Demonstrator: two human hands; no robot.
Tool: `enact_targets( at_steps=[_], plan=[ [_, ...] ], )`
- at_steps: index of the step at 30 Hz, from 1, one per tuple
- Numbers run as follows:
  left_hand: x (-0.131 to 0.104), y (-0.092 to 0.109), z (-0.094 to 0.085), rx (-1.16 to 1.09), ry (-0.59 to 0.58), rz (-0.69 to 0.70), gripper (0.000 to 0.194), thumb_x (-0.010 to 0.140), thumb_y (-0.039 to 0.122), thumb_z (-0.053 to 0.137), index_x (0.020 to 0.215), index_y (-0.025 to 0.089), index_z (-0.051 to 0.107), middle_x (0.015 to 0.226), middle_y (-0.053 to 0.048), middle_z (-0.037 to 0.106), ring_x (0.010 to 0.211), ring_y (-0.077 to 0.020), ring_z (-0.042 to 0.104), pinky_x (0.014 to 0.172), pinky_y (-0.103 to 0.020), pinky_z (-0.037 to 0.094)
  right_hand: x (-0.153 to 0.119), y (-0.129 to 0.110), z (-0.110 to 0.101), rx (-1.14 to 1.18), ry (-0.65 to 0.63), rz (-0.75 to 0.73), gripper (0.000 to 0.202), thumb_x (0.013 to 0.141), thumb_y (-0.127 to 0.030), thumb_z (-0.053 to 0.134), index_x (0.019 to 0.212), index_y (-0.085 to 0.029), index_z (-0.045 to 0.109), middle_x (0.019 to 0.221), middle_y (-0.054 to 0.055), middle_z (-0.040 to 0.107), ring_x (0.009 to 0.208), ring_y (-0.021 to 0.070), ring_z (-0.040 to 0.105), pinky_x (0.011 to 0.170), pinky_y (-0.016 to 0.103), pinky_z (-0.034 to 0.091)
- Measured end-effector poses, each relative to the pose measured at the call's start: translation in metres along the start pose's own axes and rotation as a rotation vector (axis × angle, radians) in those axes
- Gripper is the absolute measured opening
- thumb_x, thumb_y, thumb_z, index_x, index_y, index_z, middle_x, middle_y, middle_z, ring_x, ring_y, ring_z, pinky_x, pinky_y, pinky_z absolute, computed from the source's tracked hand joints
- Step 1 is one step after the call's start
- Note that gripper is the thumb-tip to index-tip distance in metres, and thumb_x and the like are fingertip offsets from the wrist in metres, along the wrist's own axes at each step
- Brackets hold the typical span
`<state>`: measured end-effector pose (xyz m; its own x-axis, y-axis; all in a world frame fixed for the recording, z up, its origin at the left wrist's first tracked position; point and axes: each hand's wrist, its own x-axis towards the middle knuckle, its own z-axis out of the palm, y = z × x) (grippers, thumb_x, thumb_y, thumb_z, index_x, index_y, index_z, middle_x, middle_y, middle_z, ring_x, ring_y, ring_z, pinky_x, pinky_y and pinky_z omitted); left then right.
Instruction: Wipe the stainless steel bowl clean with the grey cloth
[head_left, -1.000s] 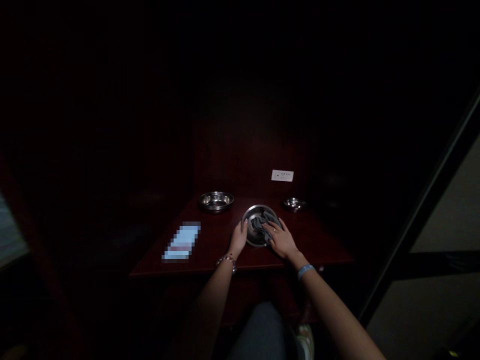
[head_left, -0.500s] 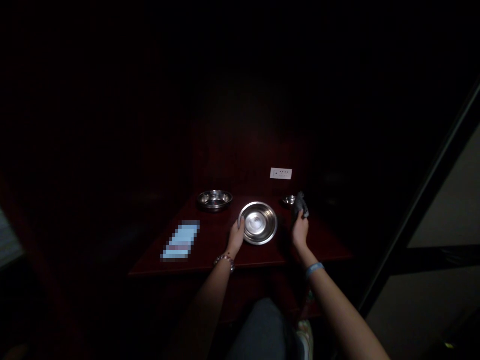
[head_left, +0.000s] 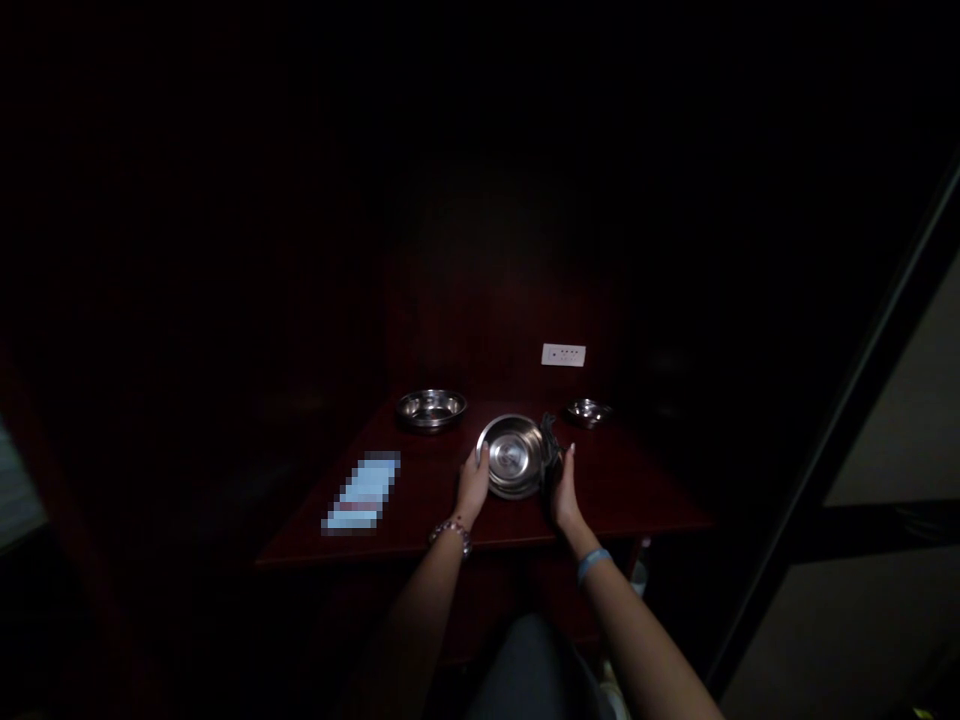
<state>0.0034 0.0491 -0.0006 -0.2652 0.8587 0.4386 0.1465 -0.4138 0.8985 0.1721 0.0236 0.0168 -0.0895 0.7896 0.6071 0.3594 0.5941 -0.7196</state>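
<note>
Shiny bowl in two hands

The left hand (head_left: 472,490) grips the left edge of the metal bowl (head_left: 511,456). The right hand (head_left: 567,498) holds a soft, dark cloth (head_left: 550,440) at its right side. The bowl looks light, hard and maybe slippery, so the rim seems best to hold. The surface (head_left: 622,490) is dark red and smooth-looking. The room is very dark, with a white socket (head_left: 563,355) behind.

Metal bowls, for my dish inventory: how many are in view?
3: the middle bowl in the left hand, and the left bowl and right bowl farther back on the table. Any nested underneath would be hidden.
</note>
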Motion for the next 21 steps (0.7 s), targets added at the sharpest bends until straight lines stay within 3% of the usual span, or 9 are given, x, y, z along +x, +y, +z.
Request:
enact_targets(
  at_steps=[3, 5, 8, 11, 15, 19, 21],
  plan=[
    [0.0, 0.0, 0.001, -0.009, -0.007, -0.013, 0.055, 0.097, 0.059, 0.044, 0.117, 0.015, 0.07, 0.119, -0.015, 0.076, 0.114, -0.0296, 0.07, 0.107, -0.045, 0.052, -0.003, -0.001, -0.004, 0.162, 0.072, 0.171, 0.1, 0.092, -0.062, -0.027, 0.162, -0.017, 0.027, 0.142, 0.012, 0.064, 0.133, 0.0184, 0.06, 0.111, 0.041, 0.046],
    [0.001, -0.001, 0.002, -0.026, 0.0, -0.012, 0.056, 0.097, 0.059, 0.045, 0.12, 0.014, 0.07, 0.123, -0.016, 0.075, 0.119, -0.03, 0.069, 0.109, -0.045, 0.05, -0.004, -0.001, -0.006, 0.23, 0.091, 0.266, 0.097, 0.094, -0.056, -0.027, 0.162, -0.017, 0.029, 0.145, 0.013, 0.062, 0.135, 0.0198, 0.058, 0.11, 0.043, 0.047],
    [0.0, 0.001, 0.003, -0.045, 0.004, -0.012, 0.055, 0.097, 0.057, 0.046, 0.121, 0.014, 0.07, 0.126, -0.017, 0.073, 0.122, -0.031, 0.067, 0.112, -0.047, 0.048, -0.004, 0.0, -0.006, 0.244, 0.107, 0.304, 0.085, 0.101, -0.053, -0.012, 0.158, -0.016, 0.038, 0.152, 0.014, 0.055, 0.14, 0.022, 0.053, 0.111, 0.046, 0.045],
    [-0.002, 0.004, 0.002, -0.063, -0.032, -0.022, 0.056, 0.096, 0.058, 0.046, 0.12, 0.014, 0.071, 0.125, -0.017, 0.074, 0.12, -0.032, 0.068, 0.11, -0.048, 0.049, -0.004, 0.0, -0.005, 0.159, 0.164, 0.229, 0.071, 0.103, -0.054, 0.014, 0.152, -0.014, 0.047, 0.156, 0.013, 0.05, 0.145, 0.0231, 0.047, 0.118, 0.047, 0.038],
    [-0.004, 0.009, 0.001, -0.098, -0.059, -0.03, 0.059, 0.095, 0.061, 0.047, 0.117, 0.013, 0.071, 0.121, -0.017, 0.075, 0.114, -0.0314, 0.07, 0.105, -0.046, 0.053, -0.007, 0.003, -0.003, 0.015, 0.223, 0.162, 0.074, 0.098, -0.055, 0.038, 0.158, -0.013, 0.033, 0.158, 0.016, 0.047, 0.143, 0.0254, 0.049, 0.118, 0.045, 0.04],
    [-0.005, 0.011, 0.002, -0.104, -0.067, -0.034, 0.059, 0.093, 0.063, 0.049, 0.114, 0.012, 0.072, 0.116, -0.016, 0.077, 0.109, -0.0294, 0.071, 0.101, -0.042, 0.055, -0.008, 0.012, -0.001, 0.004, 0.259, 0.249, 0.086, 0.096, -0.052, 0.042, 0.163, -0.012, 0.008, 0.142, 0.02, 0.062, 0.123, 0.0259, 0.067, 0.103, 0.043, 0.053],
    [-0.005, 0.011, 0.002, -0.119, -0.079, -0.034, 0.06, 0.092, 0.063, 0.051, 0.115, 0.012, 0.072, 0.115, -0.015, 0.077, 0.11, -0.029, 0.071, 0.1, -0.041, 0.055, -0.007, 0.019, 0.0, 0.04, 0.297, 0.315, 0.088, 0.093, -0.054, 0.047, 0.161, -0.009, 0.016, 0.132, 0.02, 0.068, 0.114, 0.0268, 0.071, 0.098, 0.042, 0.055]
  ],
)
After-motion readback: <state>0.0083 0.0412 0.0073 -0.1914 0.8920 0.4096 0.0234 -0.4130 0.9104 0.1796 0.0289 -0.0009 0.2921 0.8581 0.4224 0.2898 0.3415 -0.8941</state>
